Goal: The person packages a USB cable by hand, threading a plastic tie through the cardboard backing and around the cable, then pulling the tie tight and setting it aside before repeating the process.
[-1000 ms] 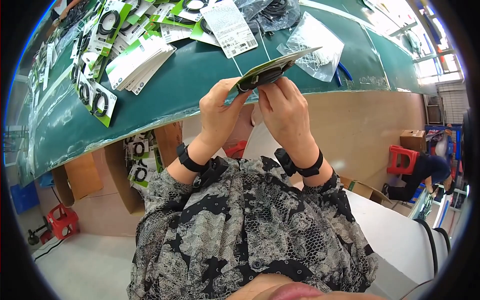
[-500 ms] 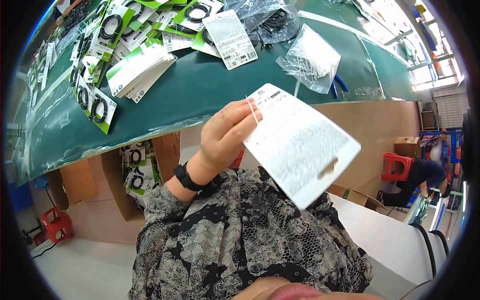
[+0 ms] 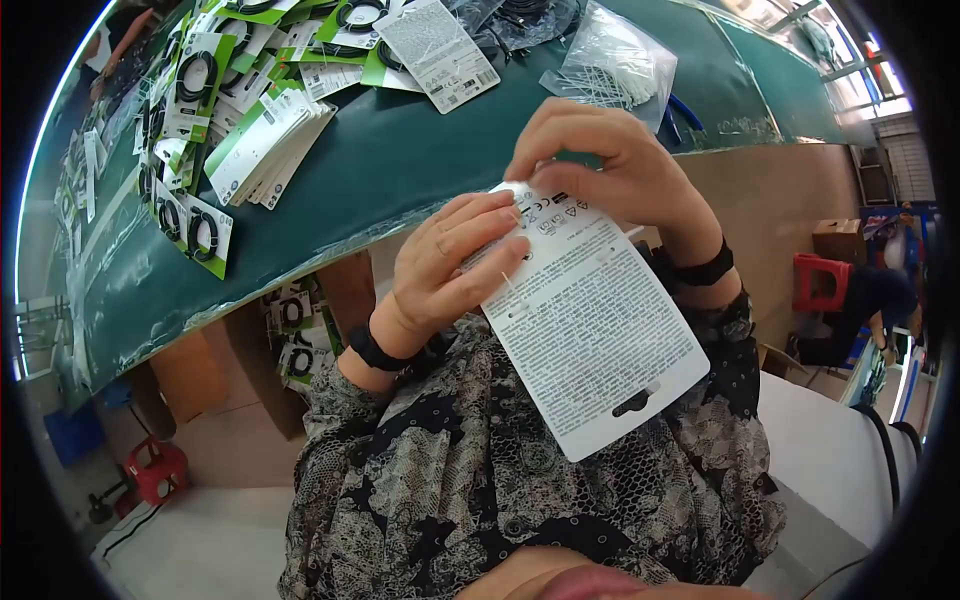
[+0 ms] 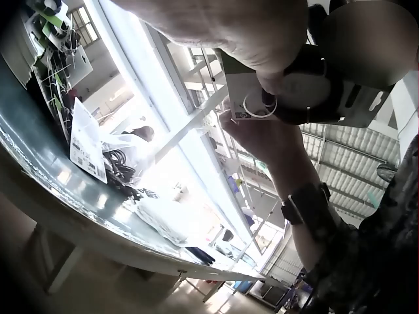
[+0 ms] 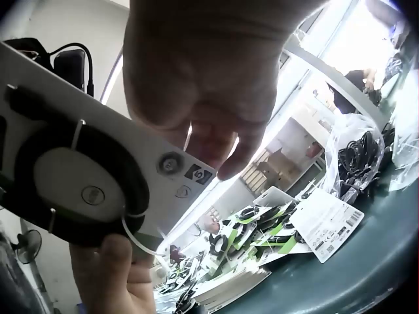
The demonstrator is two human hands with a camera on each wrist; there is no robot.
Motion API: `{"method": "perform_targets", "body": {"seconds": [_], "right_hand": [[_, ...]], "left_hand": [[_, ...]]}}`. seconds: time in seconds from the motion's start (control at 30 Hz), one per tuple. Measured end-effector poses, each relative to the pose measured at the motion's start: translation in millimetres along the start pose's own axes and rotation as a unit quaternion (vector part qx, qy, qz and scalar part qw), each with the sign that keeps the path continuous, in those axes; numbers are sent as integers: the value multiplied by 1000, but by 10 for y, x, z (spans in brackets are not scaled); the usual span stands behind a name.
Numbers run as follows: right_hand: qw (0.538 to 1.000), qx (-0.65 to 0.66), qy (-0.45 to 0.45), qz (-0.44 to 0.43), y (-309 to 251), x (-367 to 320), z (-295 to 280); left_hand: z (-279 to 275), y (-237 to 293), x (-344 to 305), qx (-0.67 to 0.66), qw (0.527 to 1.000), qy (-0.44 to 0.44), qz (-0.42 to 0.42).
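Observation:
A white printed card (image 3: 600, 330) is held up in front of the torso, its text side facing the head camera. In the right wrist view its other face carries a coiled black cable (image 5: 134, 176), strapped with white cable ties (image 5: 77, 134); one tie (image 5: 141, 245) stands out in a loop. My left hand (image 3: 455, 255) grips the card's left edge, fingers across the printed back and thumb (image 5: 116, 258) against the cable side. My right hand (image 3: 615, 165) curls over the upper end, thumb and index finger pinching the card's top edge. A thin tie end (image 3: 508, 283) pokes through near the left fingers.
Carded cables (image 3: 195, 80) lie heaped at the left on the green table (image 3: 300, 200), beside a stack of white cards (image 3: 265, 150). A loose card (image 3: 440, 55), a bag of white ties (image 3: 620, 65) and blue-handled pliers (image 3: 688, 112) lie farther right. Below the table a carton (image 3: 265, 360) holds more carded cables.
The card first turned from edge-on to show its printed back. The right hand, hidden behind it half a second ago, has come up to its top edge; the left hand keeps its grip.

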State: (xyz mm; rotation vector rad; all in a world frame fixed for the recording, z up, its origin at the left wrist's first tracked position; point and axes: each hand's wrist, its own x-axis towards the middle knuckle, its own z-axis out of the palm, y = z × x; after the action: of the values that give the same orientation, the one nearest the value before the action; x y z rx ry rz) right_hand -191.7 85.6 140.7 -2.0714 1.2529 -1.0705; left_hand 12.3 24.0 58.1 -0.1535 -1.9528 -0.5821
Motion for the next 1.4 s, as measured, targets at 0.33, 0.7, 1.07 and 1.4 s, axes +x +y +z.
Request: {"method": "perform_targets", "body": {"seconds": [0.33,0.7,1.07,1.4], "right_hand": [[879,410,228,88,-174,-515,637],[750,505,318,284,117,-657,1167],[886,-47,459,-48,202,-285,1195],[894,-243,375,-31,182,-220,899]], "left_hand": [[-138,36,108,154,987,-15,39],[-136,2,173,201,975,-61,69],[119,-198,-16,-34,987,95,-128],[198,-107,-5,-380,786,250,-419]]}}
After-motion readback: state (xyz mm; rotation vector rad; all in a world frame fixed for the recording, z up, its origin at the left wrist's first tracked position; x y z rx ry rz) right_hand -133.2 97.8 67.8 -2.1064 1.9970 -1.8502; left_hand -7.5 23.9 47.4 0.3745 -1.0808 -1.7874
